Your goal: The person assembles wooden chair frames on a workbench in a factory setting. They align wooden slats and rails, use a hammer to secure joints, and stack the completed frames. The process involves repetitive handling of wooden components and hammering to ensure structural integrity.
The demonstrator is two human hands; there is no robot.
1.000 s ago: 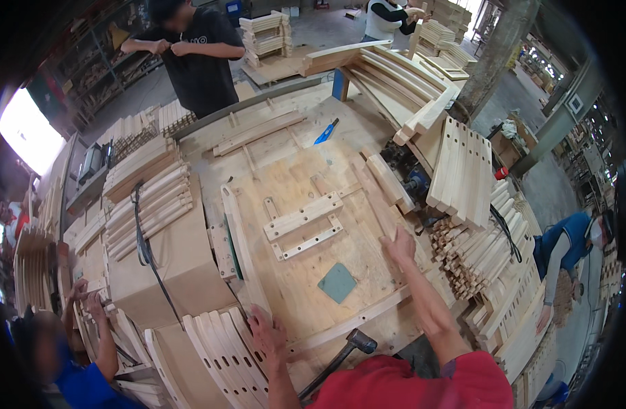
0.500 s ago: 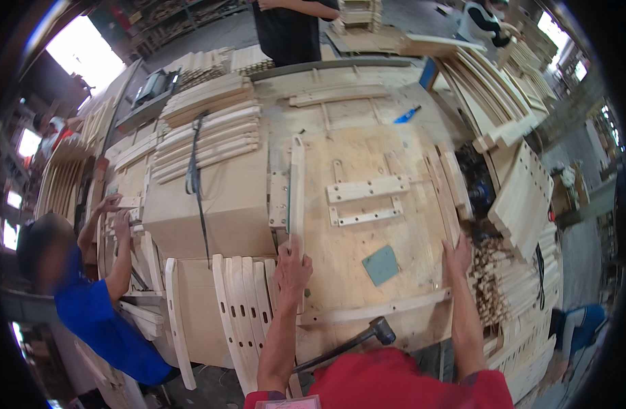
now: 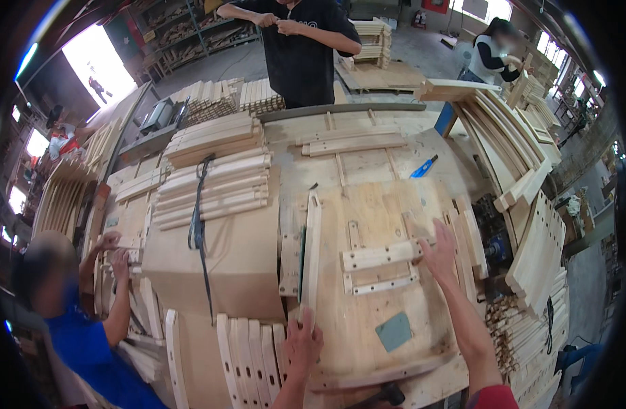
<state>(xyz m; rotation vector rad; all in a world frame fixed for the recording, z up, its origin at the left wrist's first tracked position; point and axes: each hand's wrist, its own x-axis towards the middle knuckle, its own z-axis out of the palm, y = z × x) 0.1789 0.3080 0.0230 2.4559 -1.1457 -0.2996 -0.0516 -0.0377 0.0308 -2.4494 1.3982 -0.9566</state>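
Observation:
A long pale wooden rail [image 3: 314,252] lies lengthwise on the left part of the plywood board [image 3: 367,204]. My left hand [image 3: 303,346] is closed on its near end, fingers curled. My right hand [image 3: 438,252] is open, fingers stretched out, at the right end of a short drilled wooden bar [image 3: 380,256]; whether it touches the bar I cannot tell. Below that bar lies a narrower wooden strip with holes [image 3: 384,285]. Another wooden rail [image 3: 388,373] runs along the near edge of the board. A green square pad [image 3: 393,332] lies in between.
A blue knife-like tool [image 3: 424,167] lies at the far right. Strapped wooden slats [image 3: 214,187] sit on a cardboard box [image 3: 238,238] to my left. A hammer head [image 3: 391,394] shows at the near edge. Co-workers stand left and across the table; stacked wood flanks the right side.
My right hand has left the near right corner and moved up and inward to the short drilled bar. My left hand stays by the long rail's near end. The view has tilted upward.

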